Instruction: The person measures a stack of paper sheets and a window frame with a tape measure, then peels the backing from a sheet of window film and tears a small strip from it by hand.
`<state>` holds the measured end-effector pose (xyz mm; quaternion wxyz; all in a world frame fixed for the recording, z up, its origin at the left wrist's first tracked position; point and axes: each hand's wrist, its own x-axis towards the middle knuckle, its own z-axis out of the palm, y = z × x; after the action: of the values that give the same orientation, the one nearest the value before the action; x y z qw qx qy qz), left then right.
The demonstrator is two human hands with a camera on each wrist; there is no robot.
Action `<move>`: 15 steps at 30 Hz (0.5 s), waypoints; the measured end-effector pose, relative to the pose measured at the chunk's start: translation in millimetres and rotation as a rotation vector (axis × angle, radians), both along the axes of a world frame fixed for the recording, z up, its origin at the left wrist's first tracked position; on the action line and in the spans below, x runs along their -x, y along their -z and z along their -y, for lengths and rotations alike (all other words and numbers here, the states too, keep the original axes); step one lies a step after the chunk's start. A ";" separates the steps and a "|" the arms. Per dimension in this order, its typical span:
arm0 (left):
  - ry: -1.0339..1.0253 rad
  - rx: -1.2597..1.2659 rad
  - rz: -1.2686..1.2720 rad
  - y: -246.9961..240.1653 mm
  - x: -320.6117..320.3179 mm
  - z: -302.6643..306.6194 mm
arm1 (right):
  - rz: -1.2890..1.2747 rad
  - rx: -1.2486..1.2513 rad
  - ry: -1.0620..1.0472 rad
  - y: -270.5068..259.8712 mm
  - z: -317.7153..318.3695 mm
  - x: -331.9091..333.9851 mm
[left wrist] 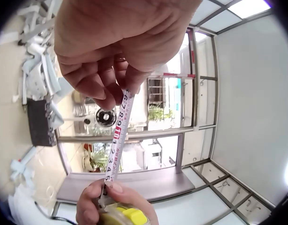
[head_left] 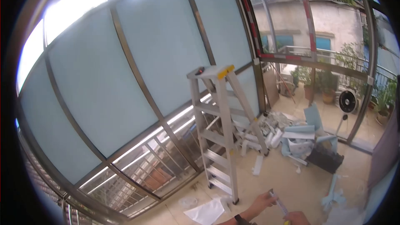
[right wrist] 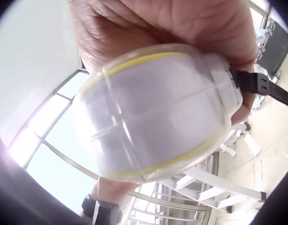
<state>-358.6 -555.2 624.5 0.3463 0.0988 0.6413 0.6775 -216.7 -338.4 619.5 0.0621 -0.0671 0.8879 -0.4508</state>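
Note:
Low in the head view, both hands work on a tape measure with its blade [head_left: 281, 207] drawn out between them. My left hand [head_left: 263, 202], with a dark watch on its wrist, pinches the blade near its free end. Close up in the left wrist view, the white blade [left wrist: 116, 136] shows printed numbers and runs from the left fingertips down to the case. My right hand [head_left: 296, 217] grips that case. The right wrist view shows the case [right wrist: 155, 112] large, in a clear cover with yellow edges, a black strap [right wrist: 268, 85] hanging from one end.
An aluminium stepladder [head_left: 225, 129] stands ahead, a small dark-and-red item [head_left: 200, 71] on its top. Scraps and boxes [head_left: 300, 135] heap on the floor by the glass door, near a standing fan [head_left: 347, 101]. White sheeting [head_left: 206, 212] lies below the panelled wall.

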 end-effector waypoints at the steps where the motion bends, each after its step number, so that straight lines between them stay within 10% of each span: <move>1: -0.061 -0.010 -0.029 -8.3 7.9 11.1 | 0.096 0.104 0.039 -9.5 8.2 17.4; 5: -0.211 0.022 0.026 -21.1 26.6 52.7 | -0.169 -0.027 -0.212 -9.0 27.7 86.5; 7: -0.281 0.037 0.064 -22.4 26.2 61.3 | 0.455 0.172 -0.035 -55.0 51.8 110.0; 10: -0.459 -0.048 0.042 -11.1 35.2 57.4 | 0.527 0.289 -0.089 -77.4 68.3 153.7; 15: -0.413 -0.243 -0.024 -17.5 71.8 54.7 | 0.020 0.376 -0.293 -53.6 96.1 236.2</move>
<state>-430.4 -609.9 642.0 0.1784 0.0145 0.5656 0.8050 -452.9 -434.5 673.1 0.1222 -0.2012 0.7684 -0.5951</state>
